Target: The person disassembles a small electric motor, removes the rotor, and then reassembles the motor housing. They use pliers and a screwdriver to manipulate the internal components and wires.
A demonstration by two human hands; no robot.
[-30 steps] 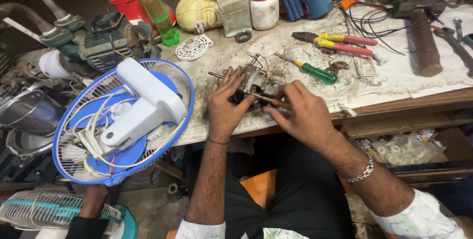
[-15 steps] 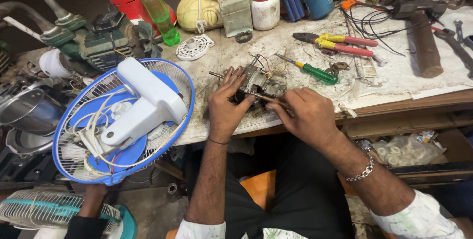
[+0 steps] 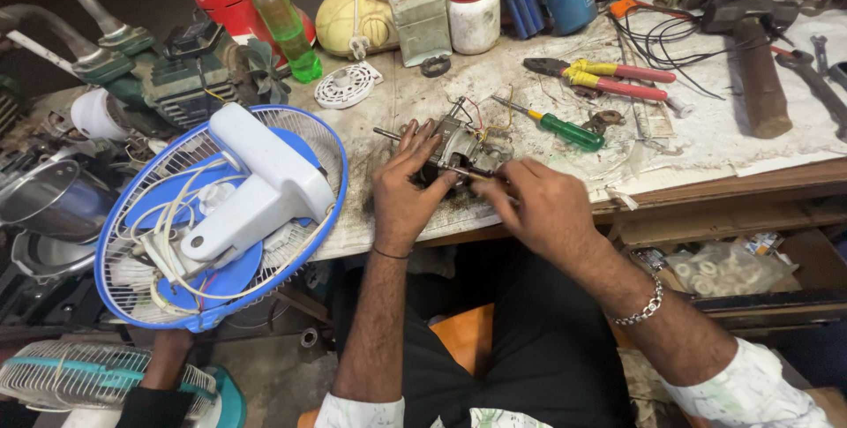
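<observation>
- Left hand [image 3: 404, 200] grip closed on small fan motor [image 3: 459, 147] at tabletop [image 3: 706, 137] edge.
- Right hand [image 3: 540, 207] pinches thin screwdriver [image 3: 463, 172] into motor.
- Judged step: working a motor screw; tip must stay seated, motor steady.

The round wire-cage fan [image 3: 221, 216] is blue with a white body. The slim plastic bottle [image 3: 284, 22] is green. The small screwdriver [image 3: 560, 128] has a green handle with a yellow collar. The long-nosed pliers [image 3: 609, 79] have red-and-yellow grips. The squat jar [image 3: 474, 11] is white with a red lid.
</observation>
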